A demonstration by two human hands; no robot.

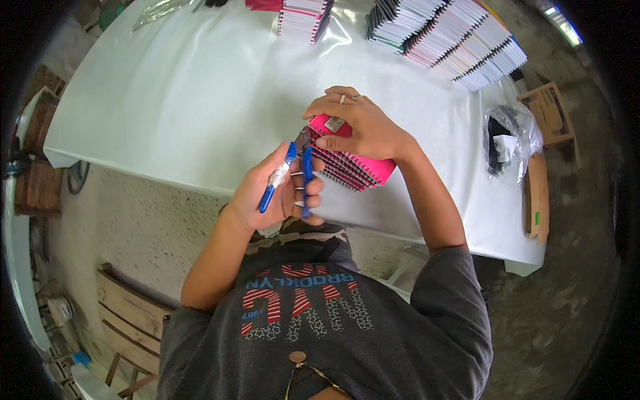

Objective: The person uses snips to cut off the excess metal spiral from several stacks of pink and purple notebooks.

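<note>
My left hand (273, 187) is wrapped round blue-handled pliers (289, 157), with the handles spread apart. One handle has pale tape round it. The dark jaws reach the left corner of a stack of pink spiral-bound notebooks (370, 170), at the ends of the wire coils. Across the top of that stack lies my right hand (367, 127), thumb over the coil side and fingers over the far edge, gripping it. Two rings show on its fingers. The coil edges face me, and a small label sits on the top cover. Exactly what the jaws touch is too small to tell.
A white-covered table (180, 113) lies under the work. Stacked spiral-bound books (460, 40) stand at the far right, with another pile (303, 20) at far centre. A clear plastic bag (513, 143) and a cardboard box (548, 113) are at right. A wooden chair (133, 313) is lower left.
</note>
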